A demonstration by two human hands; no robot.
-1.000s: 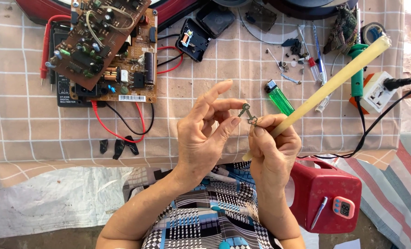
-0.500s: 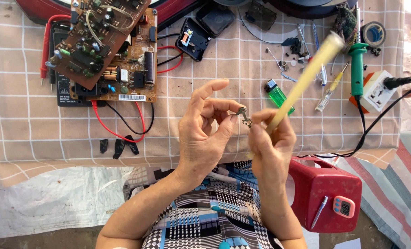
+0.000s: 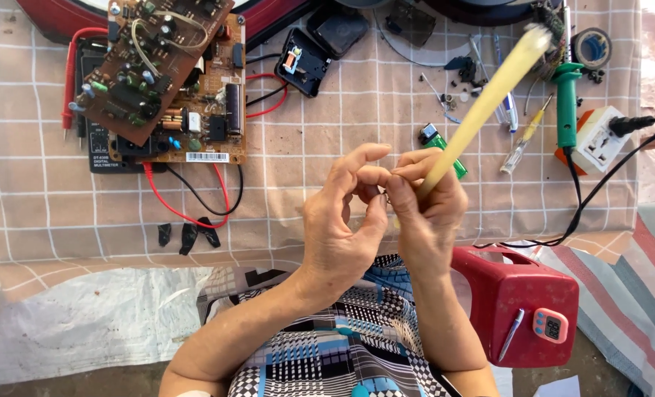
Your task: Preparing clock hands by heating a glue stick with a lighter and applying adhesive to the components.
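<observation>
1. The small metal part [image 3: 386, 198] is sitting at the centre of the frame, pinched between the two hands, and almost all of it is lying hidden behind fingertips; its shape is not showing.
2. The far end of the pale yellow stick [image 3: 489, 95] is blurring out near the upper right of the frame, so its tip is hard to make out.
3. The dark red housing along the top edge is being cut off by the frame.
4. The left hand [image 3: 342, 220] is rising from lower centre, its thumb and forefinger curling closed on the small part while the other fingers are arching loosely.
5. The right hand [image 3: 427, 213] is pressing against the left, fingers closed around the lower end of the stick, which is slanting up to the right, while its fingertips are meeting the small part.
6. Both hands are hovering above the checked cloth of the bench [image 3: 305, 147], right of the circuit board [image 3: 166, 81] and just left of the green lighter [image 3: 445, 147].
</observation>
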